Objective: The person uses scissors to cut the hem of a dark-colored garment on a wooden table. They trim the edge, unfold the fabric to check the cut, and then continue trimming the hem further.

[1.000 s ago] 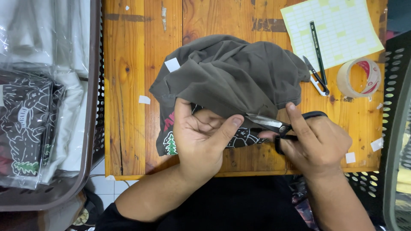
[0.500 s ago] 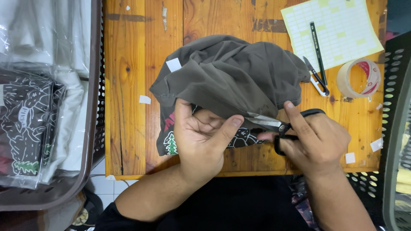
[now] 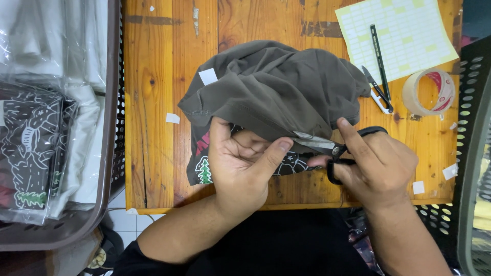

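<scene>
Shirt: a crumpled dark grey shirt (image 3: 271,87) lies in the middle of the frame on the wooden table (image 3: 153,102), with a printed patch showing at its lower edge and a small white label near its left fold.
Left hand: the left hand (image 3: 240,163) sits at centre bottom, fingers curled and thumb pressed to pinch the shirt's lower edge.
Right hand: the right hand (image 3: 378,166), lower right of centre, is closed through the black handles of the scissors (image 3: 327,148), forefinger laid along them.
Scissors: blades point left and touch the shirt edge just beside the left thumb.
Upper right: a sheet of stickers (image 3: 404,30) with a pen (image 3: 379,56) on it, small snips (image 3: 377,92) and a tape roll (image 3: 428,92).
Far left: a basket (image 3: 105,153) of bagged clothes.
</scene>
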